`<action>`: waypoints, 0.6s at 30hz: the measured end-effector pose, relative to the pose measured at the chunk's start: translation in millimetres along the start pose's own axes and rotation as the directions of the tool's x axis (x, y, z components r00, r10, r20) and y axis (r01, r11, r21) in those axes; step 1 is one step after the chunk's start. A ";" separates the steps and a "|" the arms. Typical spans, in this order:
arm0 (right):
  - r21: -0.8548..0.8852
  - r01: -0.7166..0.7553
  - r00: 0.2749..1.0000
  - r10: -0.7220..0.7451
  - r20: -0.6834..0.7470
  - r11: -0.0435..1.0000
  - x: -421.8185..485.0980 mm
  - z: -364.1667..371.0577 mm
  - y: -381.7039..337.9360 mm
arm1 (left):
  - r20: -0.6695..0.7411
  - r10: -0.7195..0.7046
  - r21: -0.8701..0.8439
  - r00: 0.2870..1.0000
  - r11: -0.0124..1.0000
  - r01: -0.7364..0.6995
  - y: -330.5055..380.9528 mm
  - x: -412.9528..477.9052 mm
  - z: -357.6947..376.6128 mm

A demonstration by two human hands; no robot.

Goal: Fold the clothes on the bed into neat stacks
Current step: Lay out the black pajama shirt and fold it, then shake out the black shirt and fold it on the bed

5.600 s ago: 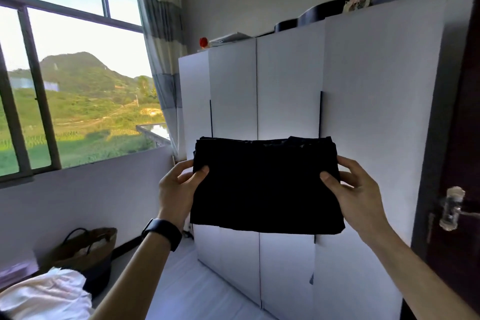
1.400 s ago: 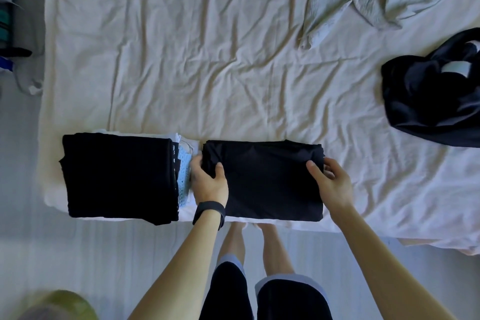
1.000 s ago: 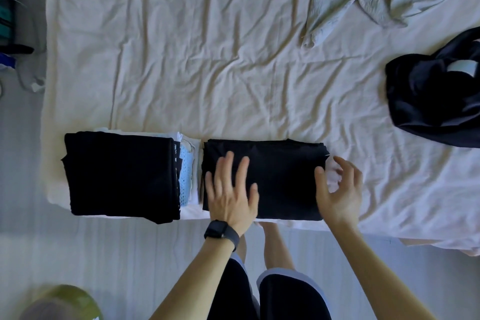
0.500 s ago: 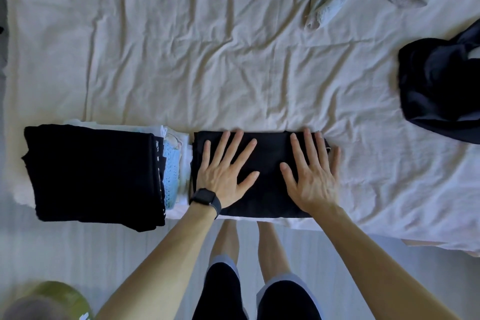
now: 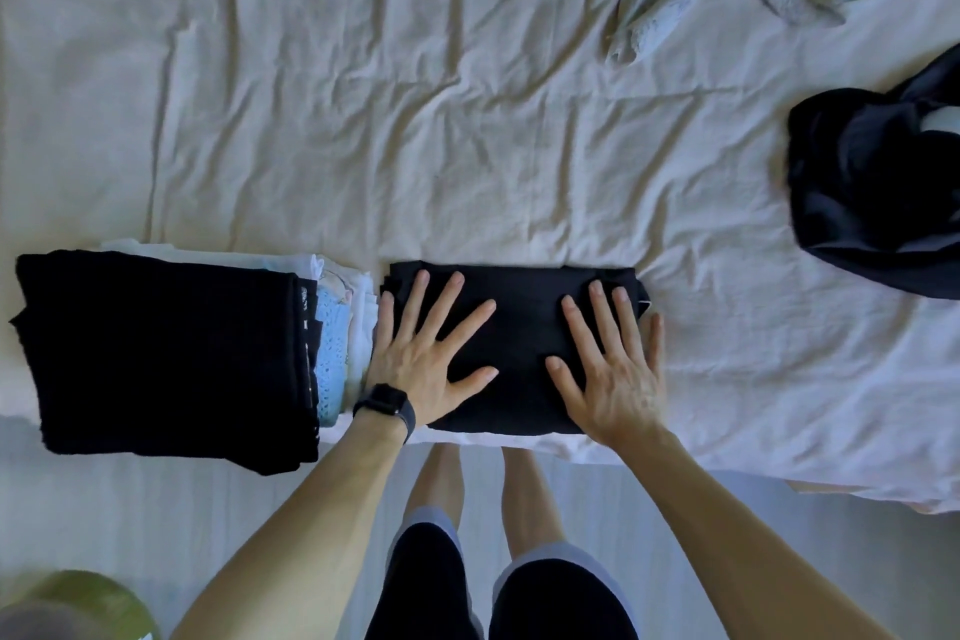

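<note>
1. I see the folded black garment (image 5: 519, 327) at the lower centre of the frame. It lies on the near edge of the bed sheet (image 5: 415, 120), just beside the stack of folded clothes (image 5: 156, 353) at the lower left.
2. Its long axis runs left to right, along the bed edge.
3. The left hand (image 5: 421, 364) and the right hand (image 5: 613, 379) lie flat on it with straight, spread fingers pointing to the top of the frame. They press and grasp nothing.
4. Some seconds ago both hands held this garment up in the air. One second ago the right hand was beside its right end.
5. A dark unfolded garment (image 5: 872, 192) lies at the right edge.
</note>
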State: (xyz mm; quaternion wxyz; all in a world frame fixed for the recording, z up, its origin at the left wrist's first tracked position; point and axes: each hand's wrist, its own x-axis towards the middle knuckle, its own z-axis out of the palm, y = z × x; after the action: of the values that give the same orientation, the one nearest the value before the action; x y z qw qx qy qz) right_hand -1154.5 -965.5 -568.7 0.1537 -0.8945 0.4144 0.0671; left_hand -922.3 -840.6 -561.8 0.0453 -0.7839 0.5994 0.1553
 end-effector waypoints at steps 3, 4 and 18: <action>-0.025 -0.007 0.998 0.008 0.059 1.000 -0.5 -3.0 0.4 | 0.049 -0.010 0.034 0.999 0.999 0.008 5.2 -0.2 -4.8; -0.035 -0.006 0.997 0.009 0.078 0.999 -1.1 -5.3 0.2 | 0.084 -0.024 0.042 0.996 0.999 0.021 7.6 -0.7 -8.3; 0.135 -0.017 0.984 -0.007 0.176 0.991 2.8 -73.6 6.8 | 0.291 -0.020 0.114 0.957 0.993 -0.014 15.8 7.1 -71.9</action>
State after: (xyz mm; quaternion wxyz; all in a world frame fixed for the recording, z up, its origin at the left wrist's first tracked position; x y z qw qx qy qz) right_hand -1158.4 -996.0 -501.5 0.2500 -0.8715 0.4050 0.1181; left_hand -922.1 -870.0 -493.9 0.1785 -0.7496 0.5928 0.2344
